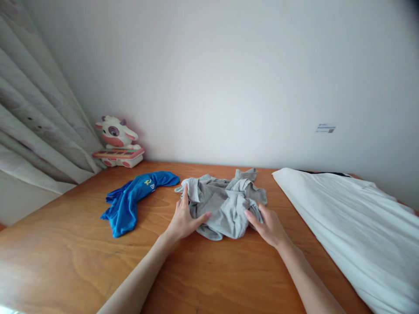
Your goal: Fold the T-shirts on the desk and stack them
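A crumpled grey garment [222,205] lies in the middle of the wooden table. At its left edge is my left hand [185,218], thumb and forefinger spread apart, the fingertips by the cloth. My right hand [266,224] is at the garment's right edge, its thumb on the cloth and its fingers partly behind a fold; the thumb and fingers are apart. To the left of the grey garment lies a bunched blue garment [131,200] with a small yellow and white print, touched by neither hand.
A cow-shaped toy keyboard [118,144] stands at the back left beside a pale curtain [36,104]. White cloth [353,218] covers the table's [212,274] right side. Behind rises a white wall [222,87] with a small label [325,128].
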`<state>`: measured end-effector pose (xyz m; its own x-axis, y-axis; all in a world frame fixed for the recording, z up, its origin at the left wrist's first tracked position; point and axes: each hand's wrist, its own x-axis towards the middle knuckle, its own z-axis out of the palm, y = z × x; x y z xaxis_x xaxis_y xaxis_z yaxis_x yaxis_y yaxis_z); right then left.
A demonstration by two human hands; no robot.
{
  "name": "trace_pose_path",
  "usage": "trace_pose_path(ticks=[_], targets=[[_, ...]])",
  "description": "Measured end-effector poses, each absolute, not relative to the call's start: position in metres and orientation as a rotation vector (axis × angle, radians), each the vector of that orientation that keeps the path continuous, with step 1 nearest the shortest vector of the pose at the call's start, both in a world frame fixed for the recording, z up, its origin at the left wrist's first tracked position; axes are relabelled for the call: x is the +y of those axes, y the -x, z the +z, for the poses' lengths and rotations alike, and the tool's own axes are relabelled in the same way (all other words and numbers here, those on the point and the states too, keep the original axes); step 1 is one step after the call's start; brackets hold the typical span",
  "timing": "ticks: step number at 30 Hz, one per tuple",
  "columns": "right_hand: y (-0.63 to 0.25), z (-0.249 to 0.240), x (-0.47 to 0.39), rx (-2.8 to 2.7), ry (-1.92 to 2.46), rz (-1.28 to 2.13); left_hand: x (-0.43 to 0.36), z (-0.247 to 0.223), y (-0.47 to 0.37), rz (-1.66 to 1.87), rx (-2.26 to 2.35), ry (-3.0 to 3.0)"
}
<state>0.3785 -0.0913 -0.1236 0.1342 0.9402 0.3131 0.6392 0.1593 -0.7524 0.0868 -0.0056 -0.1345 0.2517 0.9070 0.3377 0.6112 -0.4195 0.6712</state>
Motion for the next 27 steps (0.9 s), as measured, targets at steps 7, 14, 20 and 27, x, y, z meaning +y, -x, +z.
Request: trace_pose_path(ticks=[7,14,20,27], targets=[[-0.338,-0.099,-0.106,-1.961,1.184,0.612,-0.021,-0.125,-0.098,0.781,1.768,-2.372],[-0.371,-0.138,-0.083,-1.681,1.404,0.093,-0.045,-0.099,-0.109,0.708,1.767,-2.599],[-0.371,-0.152,-0.08,-1.958,1.638,0.16,-0.063,-0.098,-0.123,0.544,1.296,-2.623],[-0.346,-0.111,-0.098,-2.109,1.394,0.387,-0.041,-0.105,-0.104,0.542,1.461,-2.677]])
